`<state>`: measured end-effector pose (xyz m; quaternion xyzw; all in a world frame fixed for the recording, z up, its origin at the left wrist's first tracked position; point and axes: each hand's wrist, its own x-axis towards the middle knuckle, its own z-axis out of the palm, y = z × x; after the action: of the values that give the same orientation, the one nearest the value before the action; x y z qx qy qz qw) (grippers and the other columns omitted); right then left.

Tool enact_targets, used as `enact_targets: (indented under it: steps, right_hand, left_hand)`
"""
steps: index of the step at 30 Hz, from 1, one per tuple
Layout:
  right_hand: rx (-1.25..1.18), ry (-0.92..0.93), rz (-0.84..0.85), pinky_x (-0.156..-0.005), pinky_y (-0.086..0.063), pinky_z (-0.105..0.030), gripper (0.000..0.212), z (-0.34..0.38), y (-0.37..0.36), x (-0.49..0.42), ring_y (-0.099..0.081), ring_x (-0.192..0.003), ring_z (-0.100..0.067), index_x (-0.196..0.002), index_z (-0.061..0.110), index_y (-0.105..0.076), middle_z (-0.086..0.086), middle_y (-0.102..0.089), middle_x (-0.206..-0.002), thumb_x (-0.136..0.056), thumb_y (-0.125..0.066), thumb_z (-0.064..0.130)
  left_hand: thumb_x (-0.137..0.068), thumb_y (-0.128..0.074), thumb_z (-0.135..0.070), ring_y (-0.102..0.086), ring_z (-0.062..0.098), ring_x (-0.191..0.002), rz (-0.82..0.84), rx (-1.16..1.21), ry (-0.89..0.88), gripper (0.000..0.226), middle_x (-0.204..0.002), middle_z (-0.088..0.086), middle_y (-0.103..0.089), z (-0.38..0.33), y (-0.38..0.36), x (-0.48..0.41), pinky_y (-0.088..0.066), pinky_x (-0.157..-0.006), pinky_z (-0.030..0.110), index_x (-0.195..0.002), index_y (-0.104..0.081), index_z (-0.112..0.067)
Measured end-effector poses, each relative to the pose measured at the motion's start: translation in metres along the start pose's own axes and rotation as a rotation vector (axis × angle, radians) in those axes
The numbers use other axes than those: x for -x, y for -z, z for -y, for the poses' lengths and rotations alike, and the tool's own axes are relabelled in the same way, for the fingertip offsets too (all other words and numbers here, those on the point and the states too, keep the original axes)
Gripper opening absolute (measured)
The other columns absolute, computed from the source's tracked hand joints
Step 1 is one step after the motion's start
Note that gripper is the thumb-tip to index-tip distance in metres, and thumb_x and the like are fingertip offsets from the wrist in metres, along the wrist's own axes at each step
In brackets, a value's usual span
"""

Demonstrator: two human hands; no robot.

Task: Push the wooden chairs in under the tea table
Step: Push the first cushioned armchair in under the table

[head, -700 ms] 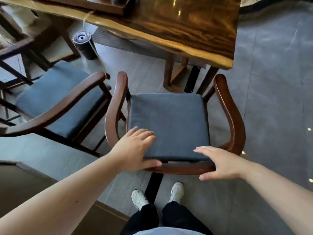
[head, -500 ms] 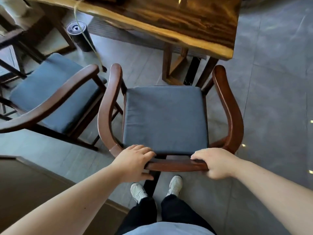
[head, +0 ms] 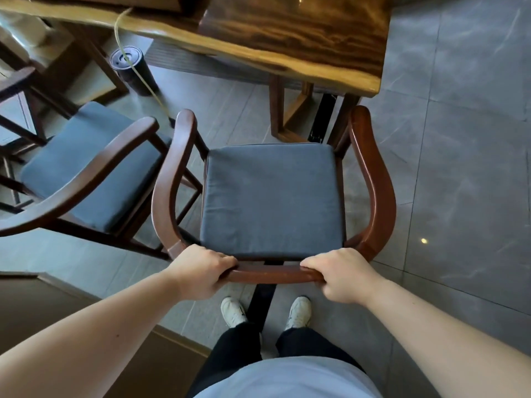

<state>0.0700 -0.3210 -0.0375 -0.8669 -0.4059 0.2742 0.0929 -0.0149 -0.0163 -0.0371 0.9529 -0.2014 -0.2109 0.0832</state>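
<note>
A wooden chair (head: 376, 179) with curved arms and a dark grey cushion stands right in front of me, facing the tea table (head: 290, 35). Its front sits just short of the table's near edge. My left hand (head: 198, 271) grips the left end of the chair's back rail. My right hand (head: 339, 274) grips the right end of the same rail. A second wooden chair (head: 86, 168) with the same grey cushion stands to the left, turned at an angle away from the table.
A black cylinder (head: 130, 67) with a yellowish cord running from it stands on the grey tiled floor under the table. The table's wooden leg frame (head: 290, 110) is just ahead of the chair seat. A low brown ledge (head: 57, 305) lies at my lower left. Open floor spreads to the right.
Both hands went from resting flat near the cushion's rear edge to closing around the chair's back rail. The view has tipped slightly downward.
</note>
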Motion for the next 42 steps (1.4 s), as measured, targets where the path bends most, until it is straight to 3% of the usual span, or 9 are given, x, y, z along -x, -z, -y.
enact_targets:
  steps: [6,9,14,18,22,28,33,37,42]
  right_hand:
    - [-0.002,-0.049,-0.116,-0.075,-0.049,-0.036,0.031,0.03,-0.005,-0.032,-0.065,-0.095,-0.025,-0.111,0.032,-0.061,0.007,-0.071,-0.104,-0.081,-0.056,0.033]
    - [-0.01,-0.081,-0.124,-0.076,-0.049,-0.037,0.03,0.043,-0.001,-0.054,-0.065,-0.095,-0.027,-0.112,0.032,-0.06,0.005,-0.071,-0.104,-0.083,-0.057,0.036]
    - [-0.007,-0.13,-0.15,-0.074,-0.048,-0.039,0.027,0.068,0.003,-0.094,-0.064,-0.097,-0.03,-0.111,0.03,-0.059,0.003,-0.071,-0.104,-0.085,-0.059,0.039]
    - [-0.156,-0.097,-0.2,-0.077,-0.052,-0.039,0.032,0.065,0.003,-0.101,-0.063,-0.099,-0.023,-0.112,0.03,-0.061,0.007,-0.07,-0.106,-0.082,-0.062,0.038]
    - [-0.237,-0.142,-0.212,-0.091,-0.048,-0.04,0.049,0.017,-0.013,-0.077,-0.063,-0.104,-0.025,-0.115,0.018,-0.064,-0.002,-0.07,-0.112,-0.069,-0.074,0.031]
    - [-0.052,-0.164,0.018,-0.106,-0.035,-0.035,0.059,-0.031,-0.009,-0.067,-0.054,-0.113,-0.02,-0.125,0.021,-0.056,0.003,-0.062,-0.123,-0.07,-0.074,0.032]
    - [0.251,0.005,0.304,-0.083,-0.047,-0.038,0.044,-0.06,0.018,-0.095,-0.062,-0.089,-0.021,-0.1,0.026,-0.061,0.005,-0.068,-0.094,-0.064,-0.068,0.05]
    - [0.351,0.116,0.579,-0.066,-0.053,-0.035,0.032,-0.059,0.026,-0.128,-0.063,-0.081,-0.027,-0.085,0.021,-0.06,-0.001,-0.068,-0.084,-0.064,-0.07,0.042]
    - [0.286,0.193,0.599,-0.055,-0.043,-0.03,0.02,-0.071,0.027,-0.129,-0.059,-0.069,-0.022,-0.072,0.022,-0.054,0.004,-0.061,-0.071,-0.062,-0.067,0.035]
  left_hand:
    - [-0.076,-0.056,-0.028,-0.065,0.023,-0.079,0.036,-0.063,0.07,0.032,-0.088,-0.007,-0.071,0.044,0.019,0.002,-0.053,-0.066,0.036,-0.108,-0.063,-0.031]
    - [-0.077,-0.048,-0.034,-0.064,0.022,-0.086,0.068,-0.088,0.076,0.037,-0.095,-0.008,-0.07,0.07,0.032,-0.001,-0.051,-0.071,0.034,-0.112,-0.061,-0.033]
    - [-0.08,-0.058,-0.031,-0.065,0.02,-0.088,-0.025,-0.092,0.103,0.028,-0.094,-0.011,-0.07,0.116,0.048,-0.002,-0.049,-0.067,0.031,-0.107,-0.063,-0.037]
    - [-0.073,-0.067,-0.023,-0.065,0.022,-0.077,-0.155,-0.104,0.062,0.021,-0.079,-0.01,-0.069,0.133,0.043,-0.001,-0.049,-0.061,0.031,-0.093,-0.066,-0.032]
    - [-0.066,-0.068,-0.023,-0.066,0.022,-0.074,-0.188,-0.138,-0.006,0.027,-0.078,-0.008,-0.068,0.129,0.039,-0.002,-0.05,-0.062,0.03,-0.093,-0.065,-0.027]
    - [-0.068,-0.062,-0.028,-0.062,0.026,-0.074,-0.222,-0.117,-0.095,0.022,-0.077,-0.004,-0.063,0.066,0.037,-0.024,-0.048,-0.056,0.033,-0.088,-0.059,-0.021]
    - [-0.075,-0.06,-0.033,-0.061,0.026,-0.078,-0.215,-0.092,0.004,0.019,-0.082,-0.004,-0.061,0.015,0.03,-0.044,-0.035,-0.054,0.03,-0.089,-0.057,-0.021]
    - [-0.072,-0.052,-0.038,-0.062,0.03,-0.06,-0.272,-0.077,0.115,0.018,-0.066,-0.003,-0.062,0.009,0.019,-0.05,-0.045,-0.049,0.032,-0.073,-0.057,-0.021]
    - [-0.069,-0.04,-0.037,-0.061,0.026,-0.054,-0.355,-0.069,0.137,0.023,-0.058,-0.006,-0.061,0.006,0.016,-0.05,-0.044,-0.05,0.029,-0.065,-0.057,-0.022]
